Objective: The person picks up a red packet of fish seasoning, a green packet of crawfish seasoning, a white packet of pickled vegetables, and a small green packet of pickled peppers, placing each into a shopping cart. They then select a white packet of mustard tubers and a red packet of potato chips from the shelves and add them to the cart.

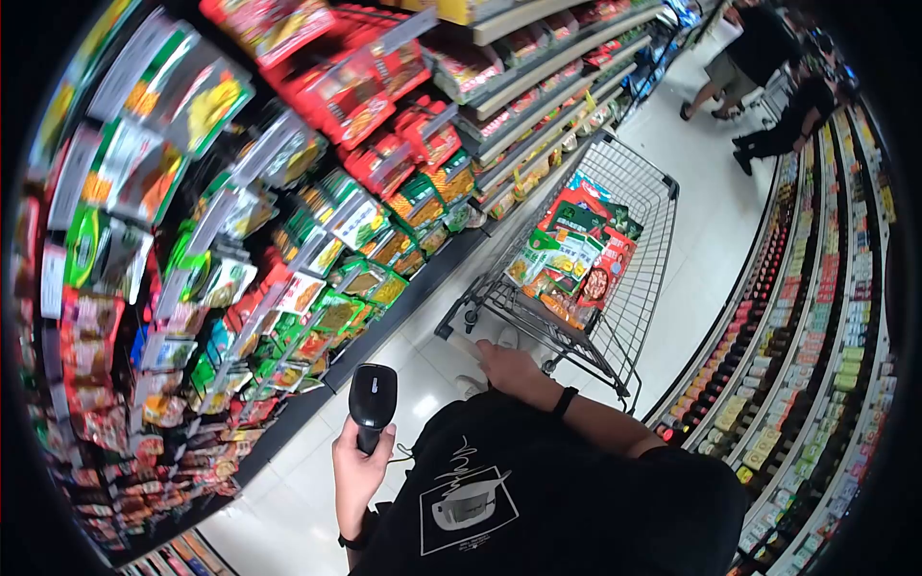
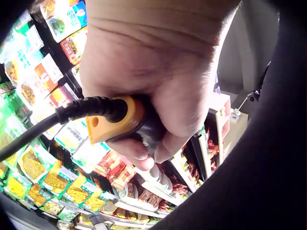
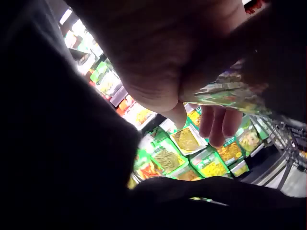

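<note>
In the head view my left hand (image 1: 357, 472) grips a black handheld scanner (image 1: 373, 396), its head upright above the fingers. The left wrist view shows the same hand (image 2: 148, 67) curled round the scanner's handle, with a yellow base (image 2: 127, 120) and a black cable (image 2: 45, 125) coming out of it. My right hand (image 1: 519, 372) is closed round the handle bar (image 1: 465, 344) of a metal shopping cart (image 1: 645, 278). Several red, green and white food packets (image 1: 576, 252) lie in the cart. In the right wrist view the right fingers (image 3: 218, 125) curl round a glossy bar (image 3: 230, 92).
Tall shelves of hanging food packets (image 1: 317, 230) stand along the left. Curved shelves of bottles and jars (image 1: 768, 346) run along the right. Two people in dark clothes (image 1: 759, 48) are farther up the aisle, on the pale tiled floor (image 1: 696, 163).
</note>
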Motion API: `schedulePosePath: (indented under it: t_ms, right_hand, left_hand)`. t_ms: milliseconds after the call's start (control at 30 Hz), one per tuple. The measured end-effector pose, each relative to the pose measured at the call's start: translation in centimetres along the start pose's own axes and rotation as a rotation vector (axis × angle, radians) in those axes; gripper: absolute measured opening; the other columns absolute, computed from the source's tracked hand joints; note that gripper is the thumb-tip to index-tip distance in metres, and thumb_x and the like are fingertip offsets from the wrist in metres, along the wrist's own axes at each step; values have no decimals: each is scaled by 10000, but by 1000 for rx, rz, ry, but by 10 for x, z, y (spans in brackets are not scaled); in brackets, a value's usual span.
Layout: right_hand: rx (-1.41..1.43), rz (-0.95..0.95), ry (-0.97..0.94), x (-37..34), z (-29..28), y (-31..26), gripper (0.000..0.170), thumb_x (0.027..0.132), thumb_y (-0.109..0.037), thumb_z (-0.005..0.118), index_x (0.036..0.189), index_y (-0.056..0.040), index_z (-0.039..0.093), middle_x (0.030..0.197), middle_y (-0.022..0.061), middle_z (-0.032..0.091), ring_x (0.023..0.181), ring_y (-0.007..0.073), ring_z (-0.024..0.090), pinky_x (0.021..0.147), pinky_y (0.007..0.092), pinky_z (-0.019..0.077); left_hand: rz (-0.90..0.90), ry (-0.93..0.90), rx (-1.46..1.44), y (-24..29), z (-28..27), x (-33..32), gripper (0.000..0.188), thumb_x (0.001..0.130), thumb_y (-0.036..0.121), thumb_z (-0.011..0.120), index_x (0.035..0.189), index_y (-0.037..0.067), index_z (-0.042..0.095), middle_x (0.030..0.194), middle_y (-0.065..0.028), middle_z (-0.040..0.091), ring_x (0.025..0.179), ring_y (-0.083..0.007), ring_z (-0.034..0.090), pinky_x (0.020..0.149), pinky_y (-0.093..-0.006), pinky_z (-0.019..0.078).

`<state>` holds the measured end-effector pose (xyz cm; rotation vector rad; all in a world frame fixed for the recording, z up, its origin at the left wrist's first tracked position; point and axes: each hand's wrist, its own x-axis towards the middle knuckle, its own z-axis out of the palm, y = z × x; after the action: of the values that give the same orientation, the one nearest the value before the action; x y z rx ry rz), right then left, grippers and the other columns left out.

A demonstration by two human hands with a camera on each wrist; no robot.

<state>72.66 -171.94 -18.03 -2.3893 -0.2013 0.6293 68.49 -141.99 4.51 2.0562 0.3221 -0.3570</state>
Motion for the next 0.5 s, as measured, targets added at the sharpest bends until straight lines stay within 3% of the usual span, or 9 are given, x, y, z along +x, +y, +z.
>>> schedulePosePath:
  t_ms: [167,200,333,500]
  right_hand:
    - [-217,26,171,-3,7,1,337,1049,-295,625,1306,-86,566,878,172,788,841,433,785,776,581,636]
    - [-190,95,135,-1,5,-1,378,1054,-322,651,1324,-69,570,937,222,790,888,450,780,795,590,624]
    - [-59,206,137,2,-19,-14,485,1047,-413,715,1332,-40,594,962,274,779,921,480,765,831,597,599]
    - [-154,219,294,15,-29,-2,483,1014,-470,750,1238,-49,677,890,253,776,884,470,772,803,582,617]
  left_hand:
    - [27,91,-78,-33,-13,-26,268,1008,95,798,1241,13,693,805,-14,713,634,-82,655,593,-267,532]
    - [15,149,-147,-33,-12,-31,237,983,56,796,1201,25,710,688,-1,633,644,-59,552,603,-273,465]
    - [-27,147,-173,-51,-24,-45,237,978,55,799,1195,27,707,694,-23,664,644,-73,579,607,-276,474]
    - [16,146,-166,-73,-35,-55,250,975,66,807,1198,30,702,712,-44,679,641,-88,593,610,-291,489]
